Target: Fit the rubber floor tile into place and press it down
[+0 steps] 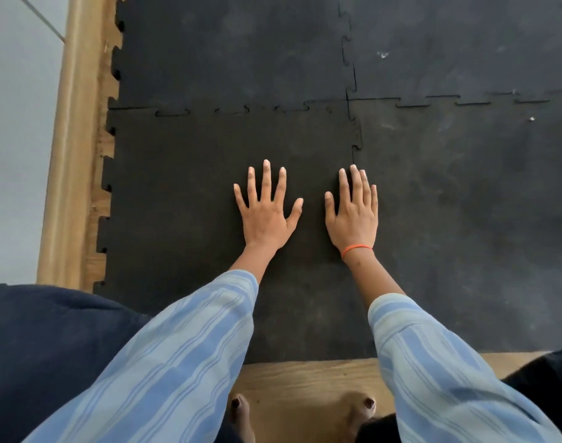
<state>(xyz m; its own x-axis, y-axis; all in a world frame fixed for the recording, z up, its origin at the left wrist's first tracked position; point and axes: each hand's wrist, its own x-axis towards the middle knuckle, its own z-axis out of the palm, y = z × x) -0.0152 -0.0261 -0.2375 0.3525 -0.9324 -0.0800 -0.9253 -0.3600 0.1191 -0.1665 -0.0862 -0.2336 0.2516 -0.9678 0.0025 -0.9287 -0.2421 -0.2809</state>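
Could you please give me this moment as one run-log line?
stage: pressing | left hand: flat, fingers spread on rubber tile | right hand: flat near the right seam | top seam: tabs partly unseated

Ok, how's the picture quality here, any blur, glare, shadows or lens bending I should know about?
Head view: light is soft and even, no glare on the rubber floor tile; only faint shadows under the left hand and right hand. Both hands are fairly sharp. Wide-angle bending shows in the bowed wooden skirting, and the striped sleeves loom large and soft.
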